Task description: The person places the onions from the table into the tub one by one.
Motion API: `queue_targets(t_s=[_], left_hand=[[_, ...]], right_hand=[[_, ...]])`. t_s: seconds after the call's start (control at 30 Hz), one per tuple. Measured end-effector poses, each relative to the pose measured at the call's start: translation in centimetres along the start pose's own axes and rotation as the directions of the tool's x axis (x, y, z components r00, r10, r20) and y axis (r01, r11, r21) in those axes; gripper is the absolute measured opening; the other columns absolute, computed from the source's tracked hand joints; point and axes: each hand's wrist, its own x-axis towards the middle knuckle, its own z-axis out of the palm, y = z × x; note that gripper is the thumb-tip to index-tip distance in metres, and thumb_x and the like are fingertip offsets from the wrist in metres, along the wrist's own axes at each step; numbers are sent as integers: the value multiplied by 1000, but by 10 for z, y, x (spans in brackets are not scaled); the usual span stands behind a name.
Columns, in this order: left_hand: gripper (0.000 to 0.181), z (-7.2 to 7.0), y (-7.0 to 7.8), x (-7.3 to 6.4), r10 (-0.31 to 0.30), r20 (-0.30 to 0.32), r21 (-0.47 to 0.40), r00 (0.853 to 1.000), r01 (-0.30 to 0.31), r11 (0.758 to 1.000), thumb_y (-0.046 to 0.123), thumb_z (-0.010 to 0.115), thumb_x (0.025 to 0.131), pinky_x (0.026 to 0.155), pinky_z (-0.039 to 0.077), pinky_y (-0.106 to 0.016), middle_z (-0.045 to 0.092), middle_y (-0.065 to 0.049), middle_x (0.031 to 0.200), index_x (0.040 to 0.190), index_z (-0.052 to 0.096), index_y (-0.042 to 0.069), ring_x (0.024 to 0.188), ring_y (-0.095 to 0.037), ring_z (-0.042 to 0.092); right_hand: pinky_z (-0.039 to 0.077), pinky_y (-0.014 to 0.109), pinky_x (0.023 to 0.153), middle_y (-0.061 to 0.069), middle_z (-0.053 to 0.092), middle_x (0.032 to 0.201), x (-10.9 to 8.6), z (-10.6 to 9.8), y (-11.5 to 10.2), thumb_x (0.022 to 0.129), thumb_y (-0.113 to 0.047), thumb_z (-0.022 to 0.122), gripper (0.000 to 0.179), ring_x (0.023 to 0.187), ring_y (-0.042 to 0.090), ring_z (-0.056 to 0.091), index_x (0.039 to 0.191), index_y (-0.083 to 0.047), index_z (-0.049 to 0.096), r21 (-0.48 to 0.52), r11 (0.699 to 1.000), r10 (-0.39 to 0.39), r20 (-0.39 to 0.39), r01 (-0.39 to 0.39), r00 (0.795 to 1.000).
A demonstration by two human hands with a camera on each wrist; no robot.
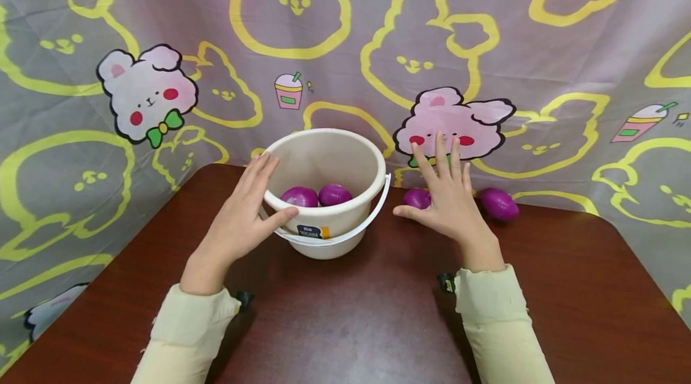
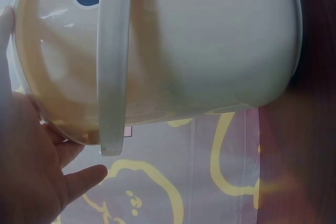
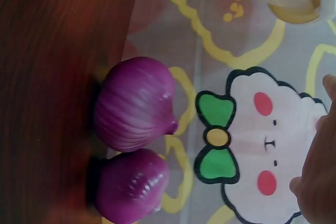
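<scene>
A cream plastic bucket (image 1: 326, 249) with a white handle (image 2: 113, 77) stands upright on the table, two red onions (image 1: 300, 197) visible inside it. My left hand (image 1: 237, 222) is at the bucket's left rim, its fingers fairly straight and thumb spread; whether they touch the rim I cannot tell. To the right of the bucket, my right hand (image 1: 450, 207) hovers with fingers spread, holding nothing. Behind it, one red onion (image 1: 415, 198) is partly hidden in the head view, and another red onion (image 1: 499, 204) lies further right. Both onions appear whole in the right wrist view.
A dark brown wooden table (image 1: 345, 324) carries everything. Right behind its far edge hangs a grey-pink curtain (image 1: 345, 84) with yellow outlines and cartoon faces. The bucket handle hangs down across the bucket's front.
</scene>
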Motion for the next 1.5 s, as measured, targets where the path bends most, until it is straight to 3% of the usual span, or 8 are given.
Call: queue_targets(t_s=[0.6, 0.87, 1.1, 1.5], left_hand=[[92, -2, -2, 0, -11, 4, 1, 1000, 11, 1000, 58, 64, 89, 113, 28, -68, 14, -8, 168, 159, 23, 14, 155, -34, 10], [91, -1, -2, 1, -5, 0, -5, 1000, 5, 1000, 58, 63, 89, 115, 27, -67, 14, -7, 168, 159, 23, 15, 156, -32, 9], [92, -1, 0, 0, -16, 9, -1, 1000, 16, 1000, 59, 63, 89, 114, 28, -67, 14, -7, 168, 159, 23, 15, 156, -32, 9], [93, -1, 1, 0, -19, 19, 3, 1000, 19, 1000, 60, 62, 89, 114, 28, -67, 13, -7, 168, 160, 21, 17, 156, -32, 9]], right_hand=[[6, 75, 115, 0, -18, 167, 5, 23, 14, 70, -67, 78, 118, 152, 37, -22, 160, -36, 9, 90, 993, 61, 130, -73, 990], [14, 81, 108, 1, -9, 169, 5, 31, 18, 70, -67, 78, 116, 154, 38, -13, 160, -36, 10, 155, 979, 97, 204, -130, 974], [16, 80, 109, 6, -6, 169, 3, 37, 23, 73, -61, 79, 114, 154, 44, -5, 161, -29, 13, 203, 970, 80, 251, -133, 965], [19, 76, 111, 12, -3, 169, 0, 37, 30, 80, -61, 72, 105, 153, 47, 2, 161, -27, 14, 220, 952, 117, 389, -215, 914]])
